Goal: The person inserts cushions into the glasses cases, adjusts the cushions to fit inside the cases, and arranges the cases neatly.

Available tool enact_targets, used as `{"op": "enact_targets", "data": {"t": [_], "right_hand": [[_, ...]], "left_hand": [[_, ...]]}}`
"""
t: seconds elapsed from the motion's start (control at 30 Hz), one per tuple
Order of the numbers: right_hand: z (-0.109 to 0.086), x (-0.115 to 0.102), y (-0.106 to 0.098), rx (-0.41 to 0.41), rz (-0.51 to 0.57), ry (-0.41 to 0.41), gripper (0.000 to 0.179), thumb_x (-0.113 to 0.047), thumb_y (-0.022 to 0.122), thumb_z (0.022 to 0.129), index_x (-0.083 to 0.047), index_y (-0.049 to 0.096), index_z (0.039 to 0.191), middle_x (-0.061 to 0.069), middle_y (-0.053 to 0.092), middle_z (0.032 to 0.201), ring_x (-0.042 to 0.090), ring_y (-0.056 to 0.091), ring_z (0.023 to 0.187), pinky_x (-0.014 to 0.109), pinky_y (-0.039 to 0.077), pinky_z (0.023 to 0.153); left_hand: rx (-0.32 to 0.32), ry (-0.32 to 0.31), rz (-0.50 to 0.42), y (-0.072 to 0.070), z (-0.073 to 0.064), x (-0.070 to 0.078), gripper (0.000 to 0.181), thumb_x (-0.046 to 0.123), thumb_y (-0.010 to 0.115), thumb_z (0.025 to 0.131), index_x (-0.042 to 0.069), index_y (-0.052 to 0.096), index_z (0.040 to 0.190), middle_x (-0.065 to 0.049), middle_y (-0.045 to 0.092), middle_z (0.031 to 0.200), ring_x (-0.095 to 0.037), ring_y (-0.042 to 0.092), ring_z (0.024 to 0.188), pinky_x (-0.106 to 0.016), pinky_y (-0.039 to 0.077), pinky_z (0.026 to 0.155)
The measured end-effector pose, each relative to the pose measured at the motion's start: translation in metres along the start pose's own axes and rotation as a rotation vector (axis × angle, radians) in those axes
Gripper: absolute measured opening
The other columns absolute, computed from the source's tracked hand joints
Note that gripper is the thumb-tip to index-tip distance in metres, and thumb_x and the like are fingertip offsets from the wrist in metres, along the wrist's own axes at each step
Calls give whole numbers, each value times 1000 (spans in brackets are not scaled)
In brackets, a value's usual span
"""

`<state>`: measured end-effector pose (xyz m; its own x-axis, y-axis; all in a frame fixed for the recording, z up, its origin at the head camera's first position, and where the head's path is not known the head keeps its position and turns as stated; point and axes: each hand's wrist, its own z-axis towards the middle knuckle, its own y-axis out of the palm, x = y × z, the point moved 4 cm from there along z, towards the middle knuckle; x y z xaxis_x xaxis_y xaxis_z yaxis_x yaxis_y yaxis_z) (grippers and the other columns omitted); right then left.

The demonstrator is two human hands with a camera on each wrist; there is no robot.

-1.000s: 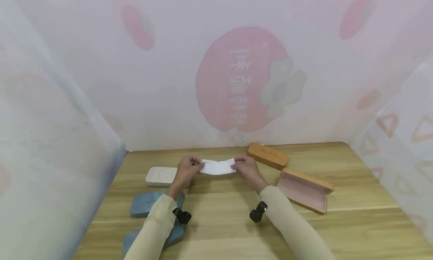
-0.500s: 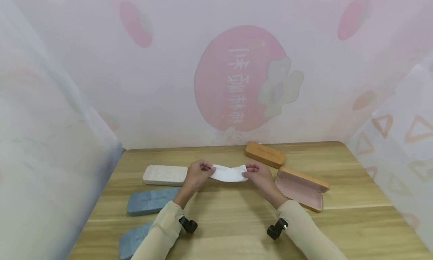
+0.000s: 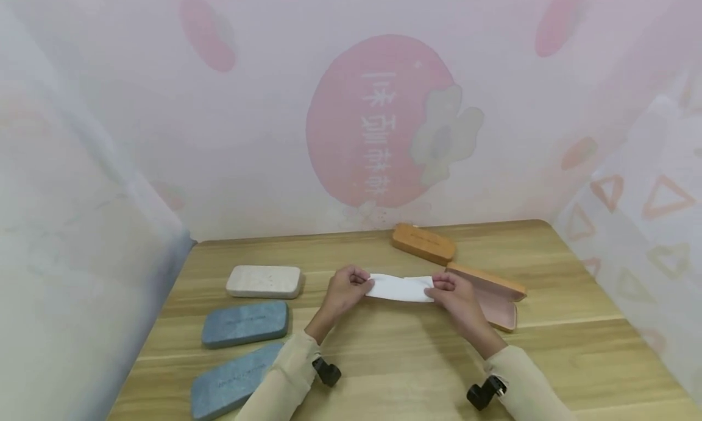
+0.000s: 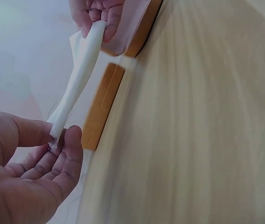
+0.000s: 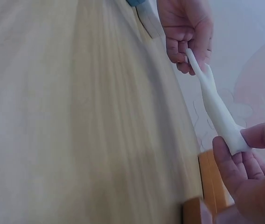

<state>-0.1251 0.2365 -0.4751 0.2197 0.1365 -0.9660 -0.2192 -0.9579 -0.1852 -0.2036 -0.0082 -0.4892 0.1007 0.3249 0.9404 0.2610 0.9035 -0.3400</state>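
A folded white cloth (image 3: 400, 288) is stretched level between my two hands above the table. My left hand (image 3: 344, 292) pinches its left end between thumb and fingers; in the left wrist view that end sits between the thumb (image 4: 34, 133) and the curled fingers. Its right end is pinched by my right hand (image 3: 456, 299), thumb on the near side. Seen from the right wrist, the cloth (image 5: 219, 109) folds over on itself in a soft roll. Behind my right hand lies an open glasses case (image 3: 499, 308) with pink lining, partly covered by the hand.
A shut orange glasses case (image 3: 423, 244) lies near the table's back edge. On the left, a cream case (image 3: 264, 281) and two blue cases, one blue case (image 3: 245, 325) above the other blue case (image 3: 233, 381), form a column. My left sleeve overlaps the lowest one.
Both hands have moved right and slightly nearer with the cloth, spreading a little farther apart. The cloth now hangs flatter, and the cream and blue cases on the left are more uncovered.
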Motion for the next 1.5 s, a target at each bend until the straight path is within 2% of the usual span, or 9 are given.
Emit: {"op": "enact_targets", "data": {"t": [0.13,0.33,0.5,0.8,1.0,1.1,1.17,1.5], "right_hand": [[-11,8,-15,28,-70,13,44,-12,76,89,3,61,127,9,67,106,9,59,91,18,53,76],[-26,15,-36,70,-91,21,45,-12,75,90,4,60,129,7,67,106,5,59,91,15,53,76],[-35,17,-57,108,-107,41,47,-14,76,90,4,59,130,2,67,103,1,59,89,14,53,76],[-50,27,-87,106,-112,114,56,-18,74,93,4,51,138,-5,65,106,-2,58,92,11,51,81],[-54,33,-105,152,-109,137,58,-20,76,92,4,50,138,-16,64,98,-5,59,89,11,52,81],[-55,38,-114,160,-95,146,60,-21,76,92,5,49,139,-17,64,98,-5,59,88,11,52,81],[-56,40,-119,162,-87,152,61,-21,76,92,5,48,140,-17,64,98,-5,60,87,11,53,81],[-53,48,-134,234,-57,153,53,-15,74,93,6,49,136,-23,63,89,-9,60,84,9,52,79]], "left_hand": [[-35,23,9,17,-3,1,14,11,73,92,1,68,100,-10,70,92,-13,63,80,-20,56,69],[-55,61,-11,41,-6,10,14,10,74,90,-1,69,98,-12,72,92,-13,65,81,-21,56,70],[-86,50,-48,60,-6,19,13,9,74,90,0,69,97,-11,72,91,-12,65,79,-20,56,68],[-131,30,-68,93,0,31,11,8,75,89,1,69,95,-8,72,89,-10,63,77,-20,56,65],[-176,49,-119,112,2,37,11,4,74,89,-2,68,95,-10,72,88,-8,64,73,-21,58,64],[-197,55,-147,121,4,41,11,2,73,89,-4,67,95,-12,72,88,-8,64,71,-21,59,63],[-202,57,-143,126,5,42,10,3,74,89,-4,68,94,-12,72,87,-7,64,69,-21,58,62],[-174,73,1,146,14,50,10,9,76,89,2,70,89,-5,72,87,-4,58,71,-15,49,63]]}}
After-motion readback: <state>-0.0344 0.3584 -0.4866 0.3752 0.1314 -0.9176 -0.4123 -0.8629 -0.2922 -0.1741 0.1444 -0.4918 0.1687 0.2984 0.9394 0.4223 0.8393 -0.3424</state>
